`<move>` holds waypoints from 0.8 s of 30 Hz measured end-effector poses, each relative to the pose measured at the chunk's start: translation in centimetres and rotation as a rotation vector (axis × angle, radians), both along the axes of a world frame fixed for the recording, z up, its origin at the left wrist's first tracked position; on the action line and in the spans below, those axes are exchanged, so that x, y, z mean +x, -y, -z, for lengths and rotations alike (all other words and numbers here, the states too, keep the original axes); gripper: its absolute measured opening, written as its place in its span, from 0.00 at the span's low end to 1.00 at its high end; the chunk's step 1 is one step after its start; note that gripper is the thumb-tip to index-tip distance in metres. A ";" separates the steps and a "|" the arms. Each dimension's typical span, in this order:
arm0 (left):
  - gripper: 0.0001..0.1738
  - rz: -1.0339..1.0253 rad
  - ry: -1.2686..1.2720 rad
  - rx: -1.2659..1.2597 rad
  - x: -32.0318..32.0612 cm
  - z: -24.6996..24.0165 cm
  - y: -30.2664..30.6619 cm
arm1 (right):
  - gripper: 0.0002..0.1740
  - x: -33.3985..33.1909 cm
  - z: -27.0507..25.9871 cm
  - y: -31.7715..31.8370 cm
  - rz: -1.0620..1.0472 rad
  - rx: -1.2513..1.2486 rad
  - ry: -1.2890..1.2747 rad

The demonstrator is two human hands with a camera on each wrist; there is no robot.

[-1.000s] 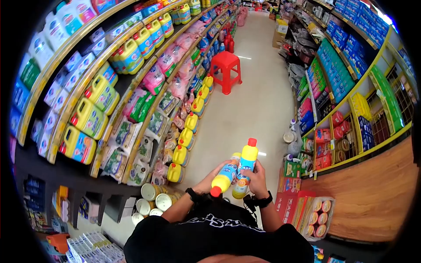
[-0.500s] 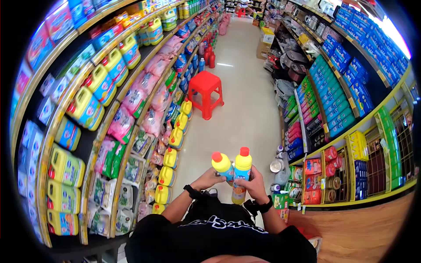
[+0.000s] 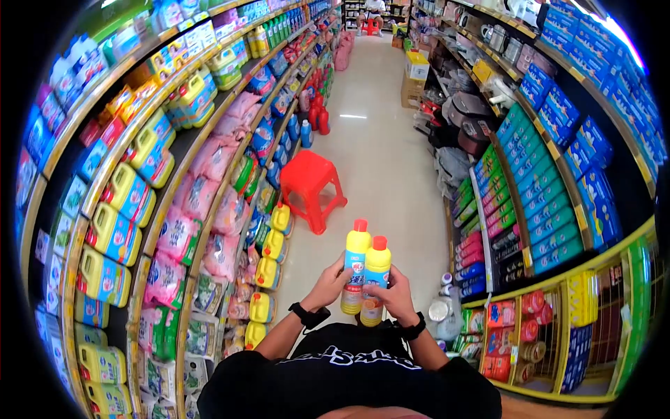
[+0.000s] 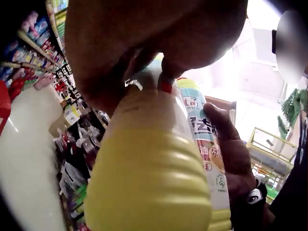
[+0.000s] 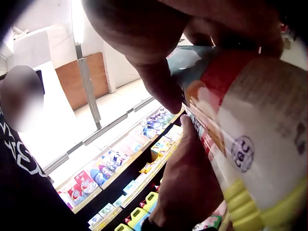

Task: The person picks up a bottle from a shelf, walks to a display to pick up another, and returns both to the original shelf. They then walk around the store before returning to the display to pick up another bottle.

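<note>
Two yellow bottles with red caps and blue labels stand side by side, upright and touching, in front of the person's chest in the head view. The left hand (image 3: pixel 326 285) grips the left bottle (image 3: pixel 357 242); the right hand (image 3: pixel 398 297) grips the right bottle (image 3: pixel 377 259), its thumb across the label. In the left wrist view a bottle's ribbed yellow base (image 4: pixel 149 178) fills the front, with the right hand (image 4: pixel 230 154) round the other bottle behind. In the right wrist view the near bottle's printed back (image 5: pixel 269 110) shows, the left hand (image 5: pixel 185 180) beyond it.
A red stool (image 3: pixel 310 183) stands in the aisle (image 3: pixel 370 153) ahead. Shelves of yellow jugs (image 3: pixel 115 234) and pink bags line the left side. On the right are teal boxes (image 3: pixel 551 209), blue packs and a yellow-framed rack (image 3: pixel 558 292). Cartons (image 3: pixel 413 84) stand farther off.
The two bottles have come from slanting apart to upright and together, and the left one now stands slightly higher. The head view has shifted, so the stool appears lower and farther left.
</note>
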State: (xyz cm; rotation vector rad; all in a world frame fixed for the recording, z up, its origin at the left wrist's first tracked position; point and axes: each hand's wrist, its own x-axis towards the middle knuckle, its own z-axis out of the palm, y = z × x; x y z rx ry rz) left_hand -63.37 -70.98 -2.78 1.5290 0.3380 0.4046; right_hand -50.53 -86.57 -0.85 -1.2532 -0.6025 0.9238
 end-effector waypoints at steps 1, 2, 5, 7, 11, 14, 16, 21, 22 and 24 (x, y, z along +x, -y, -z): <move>0.33 0.012 -0.049 0.061 2.0 -1.3 -1.2 | 0.30 2.3 0.2 -1.3 -0.006 -0.001 -0.005; 0.35 0.022 -0.095 0.124 4.0 -2.6 -2.4 | 0.30 4.8 0.1 -2.8 -0.013 0.000 -0.008; 0.39 0.014 -0.127 0.206 10.1 -3.9 -6.3 | 0.31 11.5 -1.0 -6.7 -0.062 0.024 0.016; 0.39 -0.015 -0.134 0.205 13.3 -3.5 -8.6 | 0.33 15.2 -1.2 -9.2 -0.099 0.030 0.041; 0.37 -0.097 -0.123 0.114 18.7 -2.5 -12.9 | 0.35 21.5 -2.5 -14.3 -0.173 0.007 0.047; 0.35 -0.119 -0.119 0.026 22.2 -1.9 -16.4 | 0.37 26.0 -1.6 -18.5 -0.210 -0.008 0.037; 0.35 -0.096 -0.120 -0.042 24.7 -1.8 -19.3 | 0.37 28.8 -1.2 -21.7 -0.234 -0.016 0.015; 0.35 -0.065 -0.020 -0.124 31.6 2.0 -28.8 | 0.37 35.9 0.0 -30.7 -0.242 -0.017 0.058; 0.35 -0.054 0.004 -0.141 33.2 2.2 -31.1 | 0.36 37.5 -0.3 -32.8 -0.242 -0.014 0.066; 0.36 -0.024 -0.021 -0.155 36.1 1.7 -35.2 | 0.36 40.4 -0.9 -36.8 -0.232 -0.022 0.083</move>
